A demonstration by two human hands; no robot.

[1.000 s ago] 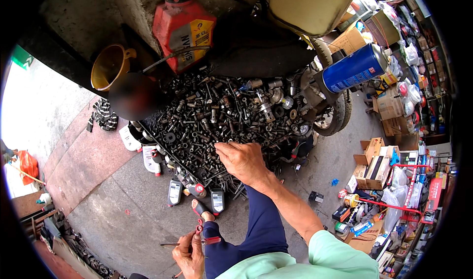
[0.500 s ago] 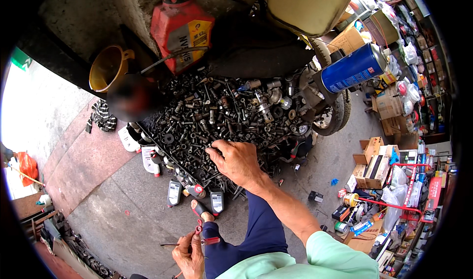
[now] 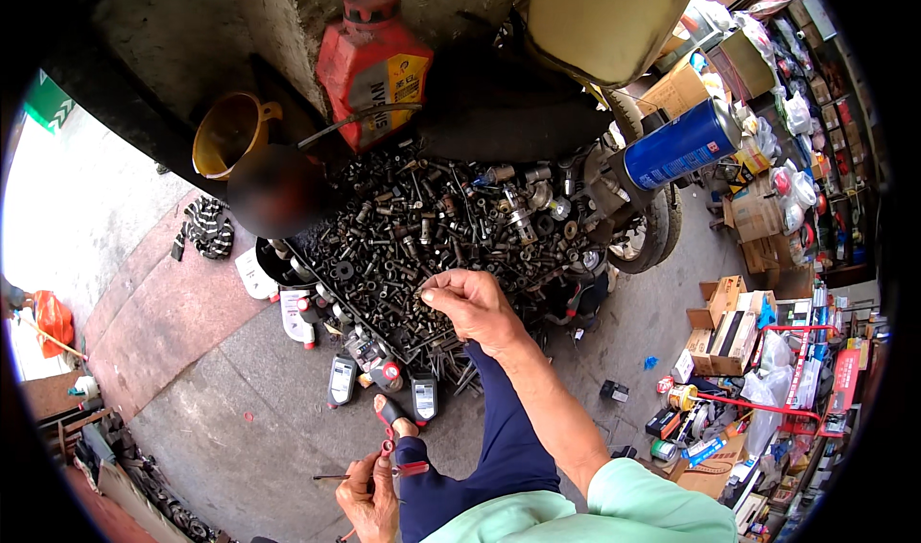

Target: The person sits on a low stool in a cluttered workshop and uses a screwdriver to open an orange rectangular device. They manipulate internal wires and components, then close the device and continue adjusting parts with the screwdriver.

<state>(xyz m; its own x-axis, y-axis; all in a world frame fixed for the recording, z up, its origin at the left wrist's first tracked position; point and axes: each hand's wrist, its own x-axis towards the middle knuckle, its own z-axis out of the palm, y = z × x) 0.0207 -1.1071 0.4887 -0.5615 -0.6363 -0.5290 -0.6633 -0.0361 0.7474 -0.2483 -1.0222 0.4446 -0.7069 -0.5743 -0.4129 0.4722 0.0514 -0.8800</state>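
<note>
My right hand (image 3: 480, 311) is over the near part of a large heap of dark bolts, nuts and washers (image 3: 422, 241), thumb and forefinger drawn together. Whatever is between those fingertips, if anything, is too small to make out. Low in the view, beside my knee, my left hand (image 3: 369, 505) is closed around a red part with a ring end (image 3: 387, 447). A thin dark rod (image 3: 331, 477) sticks out to the left from the same hand; its kind is unclear.
Behind the heap stand a red oil jug (image 3: 369, 73) and a yellow funnel-like cup (image 3: 228, 135). A blue spray can (image 3: 681, 145) leans at the right, near a wheel (image 3: 662, 231). Small bottles (image 3: 342, 380) stand on the floor before the heap. Boxes and shelves line the right.
The view has shifted slightly, so the heap and jug appear farther right. My right hand stays over the heap, its fingertips slightly re-posed. My left hand keeps its hold on the red part.
</note>
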